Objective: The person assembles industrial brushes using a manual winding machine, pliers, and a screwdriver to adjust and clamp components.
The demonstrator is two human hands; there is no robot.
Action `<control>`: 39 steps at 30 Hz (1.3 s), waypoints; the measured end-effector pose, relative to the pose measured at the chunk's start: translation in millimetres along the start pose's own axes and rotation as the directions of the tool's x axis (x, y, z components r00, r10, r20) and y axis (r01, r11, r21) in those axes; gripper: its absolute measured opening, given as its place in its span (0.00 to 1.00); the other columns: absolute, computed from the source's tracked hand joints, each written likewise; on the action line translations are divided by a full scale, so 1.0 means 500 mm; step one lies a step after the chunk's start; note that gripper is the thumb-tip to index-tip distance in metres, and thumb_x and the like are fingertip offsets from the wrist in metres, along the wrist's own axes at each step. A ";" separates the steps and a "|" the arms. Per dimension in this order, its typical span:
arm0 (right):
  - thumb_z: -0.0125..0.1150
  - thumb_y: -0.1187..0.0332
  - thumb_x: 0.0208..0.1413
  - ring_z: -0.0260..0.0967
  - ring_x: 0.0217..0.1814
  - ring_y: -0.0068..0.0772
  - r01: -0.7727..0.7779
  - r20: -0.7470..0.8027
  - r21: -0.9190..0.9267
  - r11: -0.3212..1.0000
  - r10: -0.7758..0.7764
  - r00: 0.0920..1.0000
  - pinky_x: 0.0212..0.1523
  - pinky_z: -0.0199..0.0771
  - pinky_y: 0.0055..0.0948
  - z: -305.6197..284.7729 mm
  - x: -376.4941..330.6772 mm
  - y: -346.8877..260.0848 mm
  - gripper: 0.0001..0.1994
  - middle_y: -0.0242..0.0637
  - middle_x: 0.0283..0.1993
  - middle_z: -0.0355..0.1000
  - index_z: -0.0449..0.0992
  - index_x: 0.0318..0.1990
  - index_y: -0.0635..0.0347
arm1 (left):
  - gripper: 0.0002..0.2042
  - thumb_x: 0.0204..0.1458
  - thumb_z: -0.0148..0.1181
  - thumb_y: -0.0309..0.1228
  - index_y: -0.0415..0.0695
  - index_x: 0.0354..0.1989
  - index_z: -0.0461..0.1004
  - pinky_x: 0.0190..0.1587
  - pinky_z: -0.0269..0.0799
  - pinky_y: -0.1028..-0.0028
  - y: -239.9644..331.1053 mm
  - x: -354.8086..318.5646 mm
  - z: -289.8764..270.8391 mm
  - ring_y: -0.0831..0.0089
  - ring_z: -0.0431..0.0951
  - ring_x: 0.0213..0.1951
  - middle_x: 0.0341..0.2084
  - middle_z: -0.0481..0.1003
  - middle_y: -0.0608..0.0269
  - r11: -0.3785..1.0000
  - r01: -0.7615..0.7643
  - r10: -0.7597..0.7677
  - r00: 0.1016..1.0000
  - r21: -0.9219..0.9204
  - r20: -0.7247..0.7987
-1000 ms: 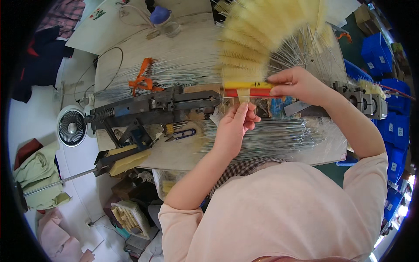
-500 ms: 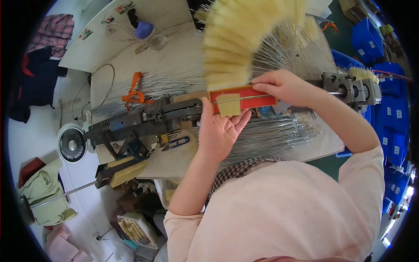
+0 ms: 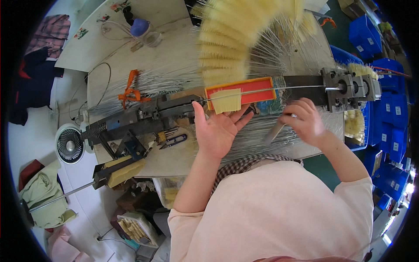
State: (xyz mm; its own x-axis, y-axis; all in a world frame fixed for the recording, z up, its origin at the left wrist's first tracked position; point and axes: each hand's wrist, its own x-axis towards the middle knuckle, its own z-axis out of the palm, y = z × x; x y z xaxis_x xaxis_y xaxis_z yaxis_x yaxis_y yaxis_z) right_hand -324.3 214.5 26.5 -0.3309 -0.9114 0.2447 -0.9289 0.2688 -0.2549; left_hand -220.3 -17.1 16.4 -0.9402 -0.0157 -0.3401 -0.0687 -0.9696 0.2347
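My left hand (image 3: 218, 129) is open, palm up, fingers spread just under a small pad of pale yellow bristles (image 3: 225, 101) that lies on a red-orange tray (image 3: 253, 86) of a dark metal machine (image 3: 144, 115). A thin wire (image 3: 279, 89) runs from the pad to the machine's right clamp head (image 3: 347, 87). My right hand (image 3: 303, 120) is curled around a bundle of thin metal wires (image 3: 273, 131) on the bench. A fan of finished yellow brushes (image 3: 231, 35) stands behind the tray.
Wire bundles tied with orange straps (image 3: 130, 89) lie on the bench (image 3: 174, 161). A small fan (image 3: 70, 145) sits at the left edge. Blue bins (image 3: 395, 118) stand at the right. Small snips (image 3: 172, 140) lie near my left hand. Clothes hang at far left.
My right hand has left the red tray and dropped to the wire bundle on the bench. My left hand stays under the bristle pad, now opened flat.
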 end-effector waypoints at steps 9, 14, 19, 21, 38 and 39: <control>0.58 0.69 0.37 0.61 0.34 0.25 0.008 -0.144 -0.198 0.980 -0.037 0.989 0.43 0.55 0.37 -0.016 0.181 -0.066 0.12 0.22 0.27 0.62 0.74 0.34 0.44 | 0.39 0.50 0.29 0.65 0.44 0.60 0.53 0.60 0.48 0.53 0.007 -0.002 -0.015 0.51 0.58 0.58 0.57 0.60 0.57 0.981 0.092 -0.066 0.986 -0.172 0.153; 0.59 0.70 0.37 0.61 0.35 0.26 -0.021 -0.177 -0.118 0.993 0.000 0.984 0.45 0.55 0.36 -0.040 0.211 -0.043 0.10 0.20 0.27 0.64 0.74 0.31 0.44 | 0.38 0.51 0.31 0.64 0.44 0.61 0.52 0.61 0.47 0.53 0.011 0.000 -0.014 0.50 0.57 0.59 0.57 0.59 0.57 0.991 0.075 -0.055 0.984 -0.113 0.168; 0.59 0.71 0.37 0.61 0.38 0.27 0.018 0.020 -0.183 0.983 -0.014 1.000 0.48 0.55 0.40 -0.054 0.202 -0.016 0.10 0.22 0.28 0.63 0.74 0.31 0.45 | 0.38 0.50 0.33 0.64 0.45 0.61 0.51 0.62 0.40 0.50 0.014 0.001 -0.016 0.49 0.52 0.61 0.61 0.53 0.56 0.995 0.061 -0.052 0.992 -0.078 0.113; 0.59 0.71 0.37 0.61 0.38 0.28 0.000 0.046 -0.180 0.984 0.008 0.999 0.48 0.55 0.40 -0.077 0.186 0.004 0.10 0.22 0.28 0.63 0.74 0.31 0.45 | 0.38 0.51 0.33 0.63 0.45 0.62 0.50 0.62 0.40 0.51 0.012 0.003 -0.007 0.48 0.51 0.61 0.61 0.52 0.54 0.998 0.052 -0.049 0.993 -0.023 0.109; 0.59 0.70 0.37 0.61 0.33 0.24 0.178 -0.034 -0.105 0.978 -0.182 0.983 0.46 0.55 0.36 -0.059 0.176 -0.032 0.09 0.22 0.22 0.59 0.72 0.30 0.46 | 0.38 0.52 0.33 0.62 0.42 0.61 0.52 0.63 0.45 0.58 0.005 0.002 -0.011 0.51 0.61 0.57 0.57 0.58 0.49 1.000 -0.012 0.012 0.997 0.001 0.070; 0.59 0.70 0.37 0.61 0.33 0.24 0.169 -0.015 -0.151 0.974 -0.173 0.985 0.46 0.55 0.37 -0.057 0.179 -0.029 0.09 0.22 0.22 0.59 0.72 0.31 0.46 | 0.38 0.52 0.32 0.62 0.42 0.61 0.52 0.62 0.45 0.58 0.004 0.003 -0.011 0.51 0.63 0.56 0.57 0.59 0.49 1.000 -0.026 0.025 0.997 0.009 0.072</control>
State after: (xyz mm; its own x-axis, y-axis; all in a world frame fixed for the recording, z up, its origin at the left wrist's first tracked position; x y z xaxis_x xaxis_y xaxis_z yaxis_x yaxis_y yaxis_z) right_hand -345.1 137.9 78.6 -0.1680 -0.9392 0.2995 -0.9857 0.1555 -0.0653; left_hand -219.9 -20.4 11.4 -0.9633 -0.0221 -0.2675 -0.0476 -0.9667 0.2513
